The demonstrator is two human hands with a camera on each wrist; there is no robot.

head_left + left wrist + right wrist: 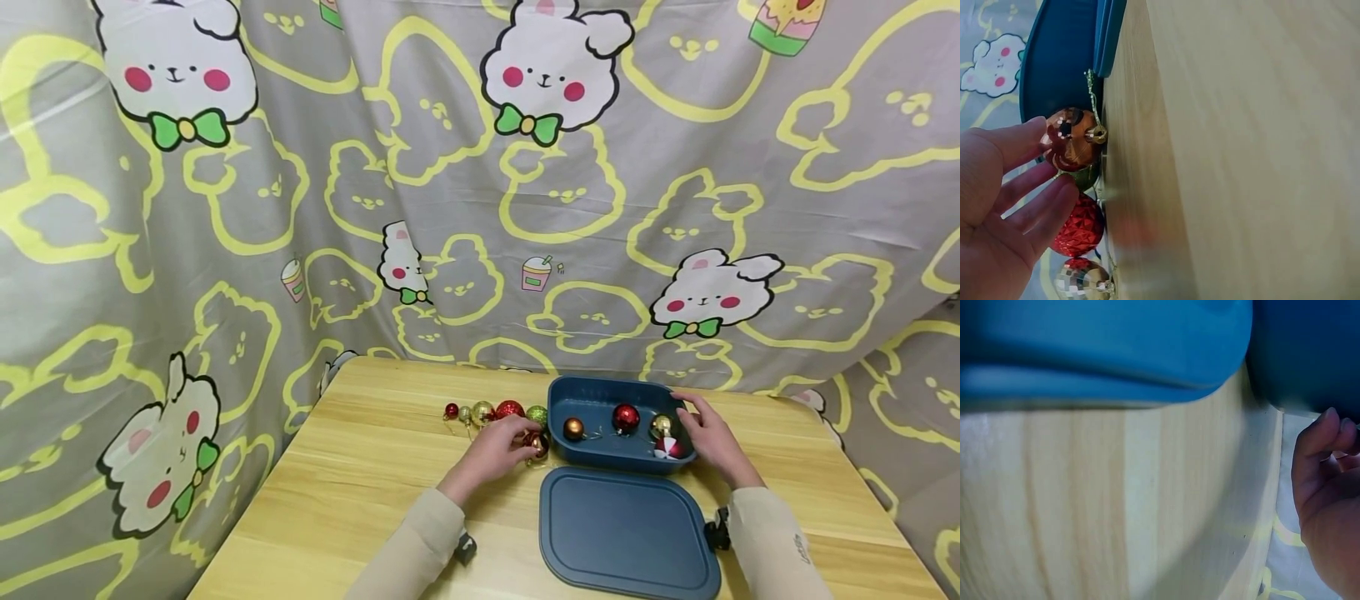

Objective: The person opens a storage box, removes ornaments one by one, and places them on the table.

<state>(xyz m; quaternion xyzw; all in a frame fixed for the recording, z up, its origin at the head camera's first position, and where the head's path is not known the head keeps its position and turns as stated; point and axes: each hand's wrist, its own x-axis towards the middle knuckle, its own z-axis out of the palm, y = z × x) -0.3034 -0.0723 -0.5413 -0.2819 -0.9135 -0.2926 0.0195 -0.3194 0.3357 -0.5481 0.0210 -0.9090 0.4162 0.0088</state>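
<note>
The lid [630, 533] lies flat, nearest; beyond it, the left hand [491, 454] seems to pinch a copper ball [1075, 147] beside the box's left end, thumb and fingertips bent round it; the right hand [712, 437] grips the box [622, 460] at its right end; four balls [626, 417] show inside; the smooth copper ball could slip from fingertips alone, or its loop [1092, 94] snag the rim; a knuckle could set the row of balls [510, 409] rolling.

Ten baubles [626, 417], one box [615, 457], one lid [626, 529] and two hands [492, 450] show.
</note>
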